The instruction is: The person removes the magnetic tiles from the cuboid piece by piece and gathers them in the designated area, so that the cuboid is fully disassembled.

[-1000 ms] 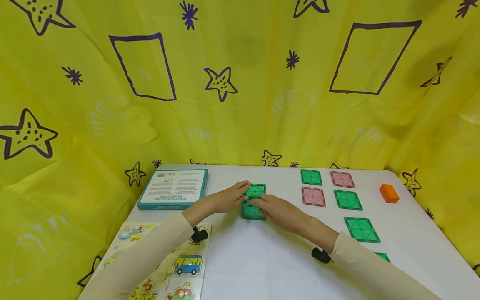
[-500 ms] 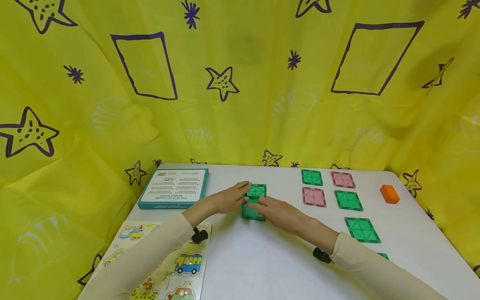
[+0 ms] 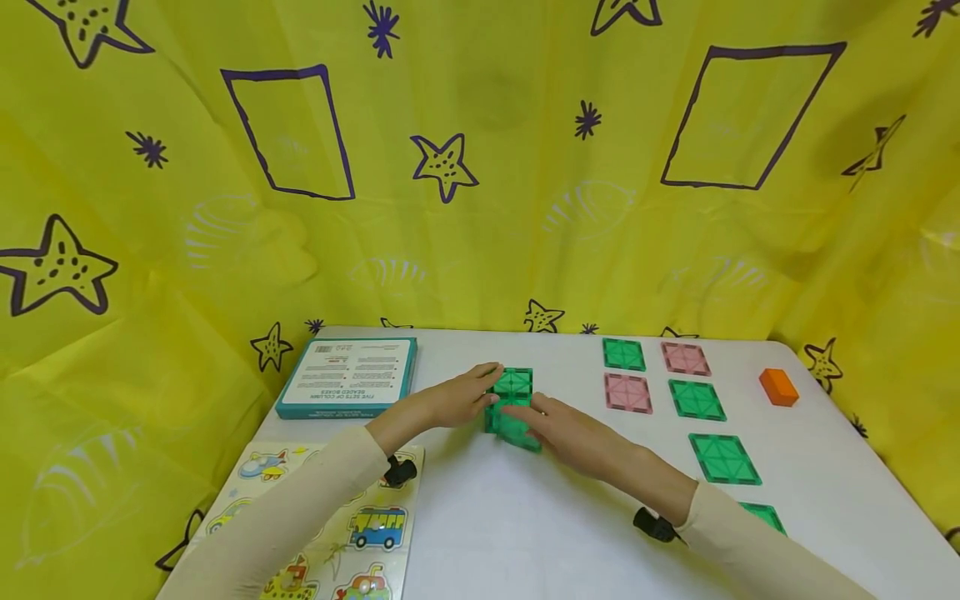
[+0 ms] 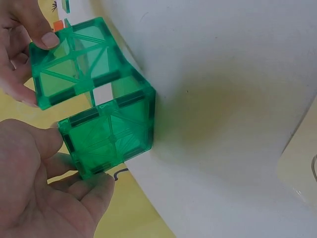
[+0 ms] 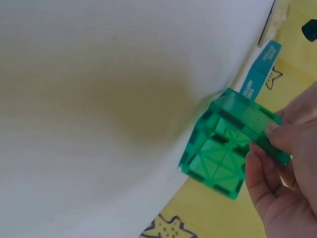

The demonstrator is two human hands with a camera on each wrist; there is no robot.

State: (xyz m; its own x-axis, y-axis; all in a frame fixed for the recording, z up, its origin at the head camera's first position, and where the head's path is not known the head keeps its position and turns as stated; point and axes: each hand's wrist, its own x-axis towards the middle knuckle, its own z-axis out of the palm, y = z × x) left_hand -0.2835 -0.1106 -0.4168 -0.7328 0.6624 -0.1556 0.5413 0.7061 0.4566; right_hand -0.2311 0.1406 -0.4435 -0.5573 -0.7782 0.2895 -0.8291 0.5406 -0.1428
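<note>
Green translucent magnetic tiles form a small box (image 3: pixel 515 382) in the middle of the white table, joined at their edges. My left hand (image 3: pixel 459 400) grips this box from its left side; in the left wrist view the thumb and fingers (image 4: pixel 96 196) hold a side tile (image 4: pixel 111 136). My right hand (image 3: pixel 576 432) pinches another green tile (image 4: pixel 74 62) between thumb and fingers. That tile slants away from the box at the near side, with a gap along part of its edge. In the right wrist view the box's open side (image 5: pixel 218 158) shows beside the right hand.
Green tiles (image 3: pixel 697 401) and pink tiles (image 3: pixel 628 392) lie flat on the right, with an orange block (image 3: pixel 778 387) beyond. A teal-edged box (image 3: pixel 347 377) sits back left. A vehicle puzzle board (image 3: pixel 375 492) lies front left. Yellow patterned cloth (image 3: pixel 480 250) hangs behind.
My right hand has drawn slightly right and nearer, and the tile it pinches has swung out at an angle from the box's near side. The left hand has stayed in place.
</note>
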